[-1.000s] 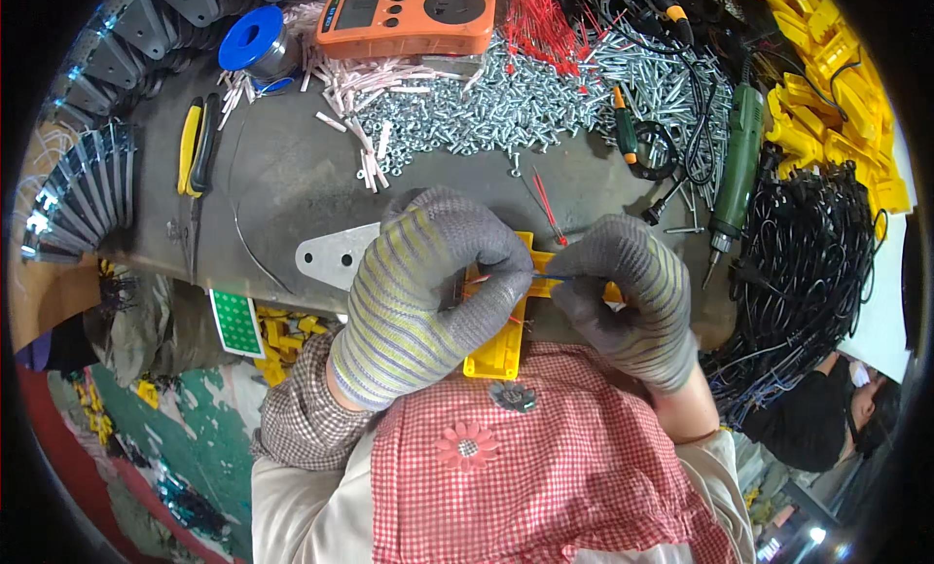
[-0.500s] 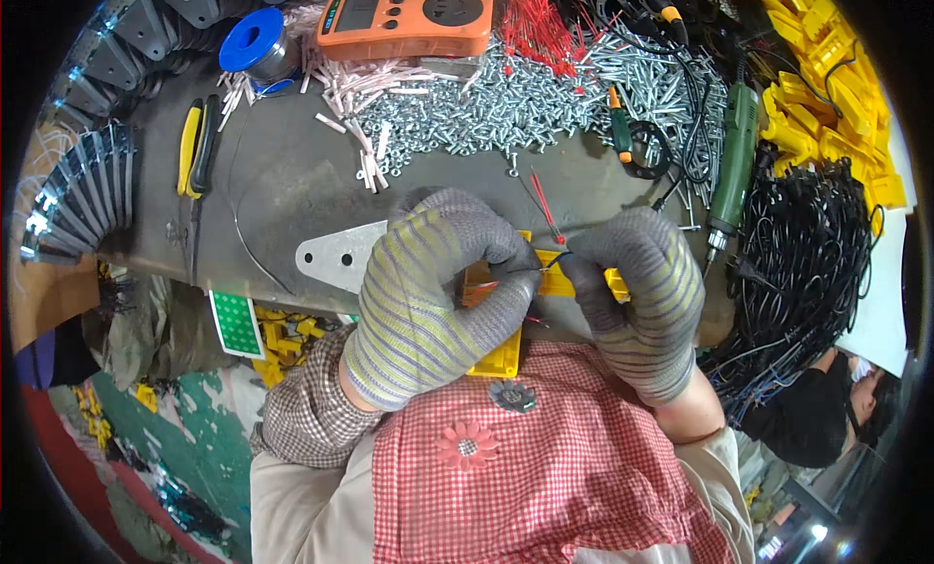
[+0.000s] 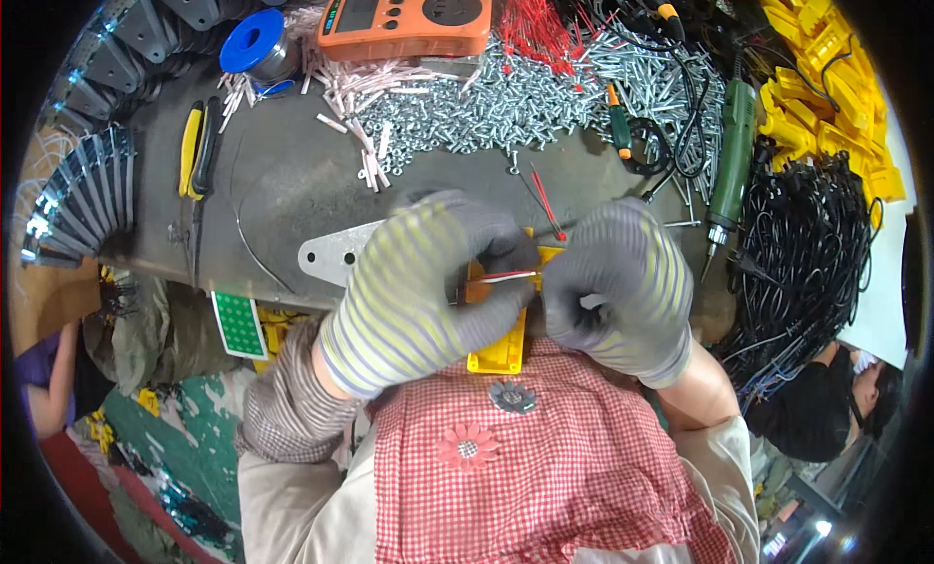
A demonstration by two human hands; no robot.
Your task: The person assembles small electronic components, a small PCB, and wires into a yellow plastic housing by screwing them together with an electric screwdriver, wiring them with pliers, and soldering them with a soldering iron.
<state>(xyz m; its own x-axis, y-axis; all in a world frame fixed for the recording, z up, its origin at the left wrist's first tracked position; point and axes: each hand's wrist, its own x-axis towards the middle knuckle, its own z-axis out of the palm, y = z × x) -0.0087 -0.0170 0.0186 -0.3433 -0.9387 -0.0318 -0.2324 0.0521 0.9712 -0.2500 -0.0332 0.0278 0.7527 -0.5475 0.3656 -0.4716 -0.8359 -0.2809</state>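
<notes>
Left of centre, left hand [image 3: 413, 291] with fingers pinching the red and white wires [image 3: 506, 275], at the centre of the frame over the yellow case [image 3: 498, 355]. Best to hold close to the wire ends, keep the strands side by side and pull only gently, so as not to strain any joint; worth steadying the case too, and keeping the loose red leads [image 3: 545, 209] on the surface [image 3: 292, 165] clear of the work. Right of centre, right hand [image 3: 623, 291] with fingers curled in beside the wire ends; too blurred to tell whether gripping anything. As for writing: at far left, a green card [image 3: 239, 326] with rows of pale marks, too small to read; at upper centre, an orange meter [image 3: 404, 19] with coloured print along the display's left edge, likewise unreadable; at upper right, a green driver [image 3: 735, 155] without any legible label.
</notes>
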